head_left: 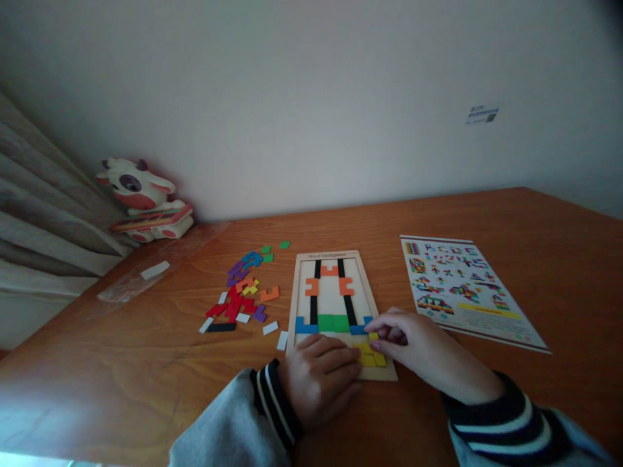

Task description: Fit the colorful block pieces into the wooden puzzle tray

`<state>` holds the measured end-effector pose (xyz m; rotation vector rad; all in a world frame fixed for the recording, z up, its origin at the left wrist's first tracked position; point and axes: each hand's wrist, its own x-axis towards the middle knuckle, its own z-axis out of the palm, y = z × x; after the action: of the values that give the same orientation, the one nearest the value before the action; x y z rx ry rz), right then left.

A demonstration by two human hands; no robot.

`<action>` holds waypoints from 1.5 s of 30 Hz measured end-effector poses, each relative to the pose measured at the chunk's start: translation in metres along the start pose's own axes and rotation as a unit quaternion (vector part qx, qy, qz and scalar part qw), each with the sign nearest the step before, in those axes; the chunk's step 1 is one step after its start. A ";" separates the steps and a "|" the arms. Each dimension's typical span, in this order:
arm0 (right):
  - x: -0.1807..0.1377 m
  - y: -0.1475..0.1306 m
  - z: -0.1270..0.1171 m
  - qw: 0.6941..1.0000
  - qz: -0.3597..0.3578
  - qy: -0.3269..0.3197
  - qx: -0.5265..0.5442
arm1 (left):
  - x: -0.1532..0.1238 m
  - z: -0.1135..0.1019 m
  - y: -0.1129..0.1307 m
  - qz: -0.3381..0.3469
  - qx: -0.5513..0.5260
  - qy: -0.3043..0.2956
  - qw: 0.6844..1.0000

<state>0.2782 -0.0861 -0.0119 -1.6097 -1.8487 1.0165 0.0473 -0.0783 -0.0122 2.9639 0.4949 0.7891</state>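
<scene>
A pale wooden puzzle board (294, 285) lies in front of me, with black, orange, blue and green pieces set in it. Flat over its lower left part rests my left hand (321, 376), fingers stretched across and hiding what lies under them. Yellow pieces (372, 357) show beside its fingertips in the lower right corner. At the board's right edge, my right hand (402, 331) pinches a small yellow puzzle piece (374, 336) between thumb and index finger. A green piece (333, 323) sits between the blue pieces across the middle.
Loose coloured pieces (236, 305) are heaped left of the board, with a black bar (221, 327) and white rectangles nearby. A printed pattern sheet (467, 285) lies to the right. Clear plastic wrap (131, 282) and a toy cow with a keyboard (146, 201) are at the left.
</scene>
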 end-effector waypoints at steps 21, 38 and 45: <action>0.001 0.001 -0.006 1.000 0.029 0.006 -0.007 | 0.001 -0.003 0.005 0.005 0.011 0.000 1.000; 0.006 -0.002 0.002 0.990 0.031 0.076 -0.113 | 0.000 -0.004 0.004 -0.060 0.040 0.044 0.996; 0.007 -0.003 0.008 0.980 0.036 0.111 -0.159 | -0.017 -0.028 -0.029 -0.152 0.100 0.089 0.979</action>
<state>0.2690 -0.0814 -0.0148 -1.8991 -1.8783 0.5601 0.0117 -0.0576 0.0005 2.8931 1.0666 1.0248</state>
